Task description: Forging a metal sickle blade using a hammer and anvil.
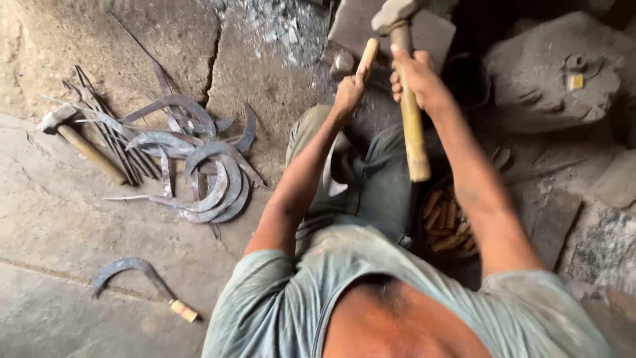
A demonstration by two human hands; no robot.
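Closest to the camera was the person's own chest and dusty grey-green shirt [278, 305], filling the bottom of the view, with grey trousers [377, 179] past that, all over a cracked earthen floor [59, 232]. Big grey stone block [550, 73] sat at the floor's top right corner, and a flat metal slab [430, 30] stood at the top edge, right in front of the hands.

Over by the left edge there was a messy heap of curved sickle blades [205, 172] mixed with thin rods (honestly too tangled to count). Right hand [417, 76] was wrapped tight around the long wooden handle of a hammer [407, 99], its head raised up against the slab. Left hand [349, 93] was closed on a shorter wooden handle [366, 58], just beside the hammer; I couldn't make out what was on its far end. The two hands were near each other but not touching.

A bowl of short wooden handles [447, 219] sat beside the right knee. A spare hammer [73, 136] lay left of the heap, and a lone sickle [139, 278] near the floor's bottom left corner.
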